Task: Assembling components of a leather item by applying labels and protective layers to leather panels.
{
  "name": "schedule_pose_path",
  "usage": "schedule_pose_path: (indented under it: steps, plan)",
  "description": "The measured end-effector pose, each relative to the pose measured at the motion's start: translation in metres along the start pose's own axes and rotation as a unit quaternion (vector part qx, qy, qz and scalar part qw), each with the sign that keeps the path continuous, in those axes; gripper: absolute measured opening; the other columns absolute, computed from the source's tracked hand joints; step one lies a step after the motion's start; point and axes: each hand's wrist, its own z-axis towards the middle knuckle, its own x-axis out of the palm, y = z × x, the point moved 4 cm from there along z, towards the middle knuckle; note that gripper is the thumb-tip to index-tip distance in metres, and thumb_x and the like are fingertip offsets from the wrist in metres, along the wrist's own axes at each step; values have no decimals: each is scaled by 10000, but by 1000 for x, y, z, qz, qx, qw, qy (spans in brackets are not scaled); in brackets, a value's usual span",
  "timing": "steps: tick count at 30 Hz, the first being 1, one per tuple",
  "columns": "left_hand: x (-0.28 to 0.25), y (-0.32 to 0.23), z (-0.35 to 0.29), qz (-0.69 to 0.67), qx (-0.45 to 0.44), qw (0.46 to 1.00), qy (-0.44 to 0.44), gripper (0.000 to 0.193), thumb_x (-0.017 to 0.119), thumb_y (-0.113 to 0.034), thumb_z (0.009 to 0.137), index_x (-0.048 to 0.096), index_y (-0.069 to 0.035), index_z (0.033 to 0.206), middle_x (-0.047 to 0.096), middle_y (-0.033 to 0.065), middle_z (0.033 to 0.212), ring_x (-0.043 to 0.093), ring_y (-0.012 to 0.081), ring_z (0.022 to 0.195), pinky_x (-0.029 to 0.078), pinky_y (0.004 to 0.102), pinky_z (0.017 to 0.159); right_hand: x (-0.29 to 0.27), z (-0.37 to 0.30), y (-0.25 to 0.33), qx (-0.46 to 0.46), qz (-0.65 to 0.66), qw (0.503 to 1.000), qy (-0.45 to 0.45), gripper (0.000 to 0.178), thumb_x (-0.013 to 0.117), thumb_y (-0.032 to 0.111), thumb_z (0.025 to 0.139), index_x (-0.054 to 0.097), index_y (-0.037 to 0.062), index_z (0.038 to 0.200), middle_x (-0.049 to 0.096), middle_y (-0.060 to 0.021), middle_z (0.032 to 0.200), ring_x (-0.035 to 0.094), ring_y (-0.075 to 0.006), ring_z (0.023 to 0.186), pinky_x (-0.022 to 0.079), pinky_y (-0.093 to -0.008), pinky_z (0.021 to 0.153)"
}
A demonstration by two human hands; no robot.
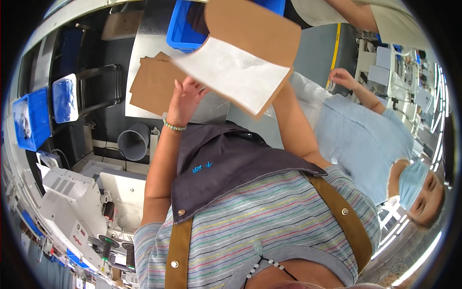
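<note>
A large brown sheet [255,31] with a white panel [236,67] along its near part is raised in front of me, tilted and bent. My right forearm reaches up behind its near right corner; the hand itself is hidden, and the sheet appears held up by it. My left hand [186,100] is open, thumb up and fingers apart, by the white panel's lower left edge. Whether its fingertips touch the sheet, I cannot tell. Left of that hand, several brown sheets [151,86] lie in an uneven stack on a pale metal table [151,43].
A blue bin [179,34] stands at the table's far side, partly behind the sheet. A grey bucket [134,141], a chair [98,89] and white machines [72,192] are at left. One masked person [365,130] is close on my right; another person's arm [353,12] shows at top right.
</note>
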Motion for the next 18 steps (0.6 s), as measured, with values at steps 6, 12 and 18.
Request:
schedule_pose_path:
  steps: [6,12,18]
  plan:
    - [88,-21,-25,-226,2,959,170,808,457,-629,996,401,10,1486,452,149,1517,432,279,1401,351,497,1142,-14,-52,-4,-174,-33,970,164,431,616,224,990,548,28,1368,632,-87,1310,633,-196,1151,541,-334,943]
    - [115,-8,-41,-18,-21,987,-156,400,555,-249,1041,523,3,1350,606,95,1322,583,232,1223,463,401,1044,-23,-100,-7,111,95,984,-103,299,615,207,987,612,52,1243,678,-54,1115,666,-148,951,556,-322,835]
    - [119,-8,-56,17,13,985,-173,422,554,-266,1043,497,-10,1374,587,84,1336,574,230,1228,457,411,1047,-94,-150,-2,83,-60,943,-317,303,524,307,1033,608,31,1126,708,-130,1044,695,-226,866,548,-376,763]
